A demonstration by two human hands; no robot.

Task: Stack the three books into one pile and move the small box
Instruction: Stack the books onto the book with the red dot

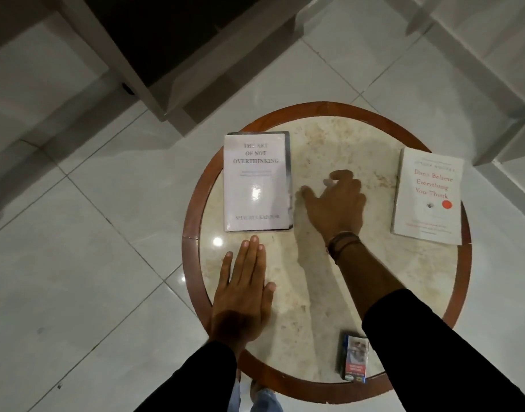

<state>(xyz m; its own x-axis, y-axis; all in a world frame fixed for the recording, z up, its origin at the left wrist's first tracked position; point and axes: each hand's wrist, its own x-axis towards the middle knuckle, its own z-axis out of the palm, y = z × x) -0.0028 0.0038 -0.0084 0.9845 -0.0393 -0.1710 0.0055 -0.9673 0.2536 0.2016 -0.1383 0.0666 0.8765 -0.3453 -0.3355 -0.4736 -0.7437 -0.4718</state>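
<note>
On the round marble table [329, 281] a white book titled "The Art of Not Overthinking" [257, 182] lies at the left; a darker edge shows along its right and bottom sides. A white book with red lettering [428, 196] lies at the right edge. A small dark box [354, 356] stands near the front rim. My left hand [243, 288] rests flat just below the left book, fingers together, holding nothing. My right hand [334, 203] hovers between the two books, fingers loosely spread, empty. I see only two book covers.
The table has a brown wooden rim [192, 221]. White glossy floor tiles surround it. A pale furniture frame with a dark panel [154, 55] stands at the back left, and another pale frame [493, 84] at the back right.
</note>
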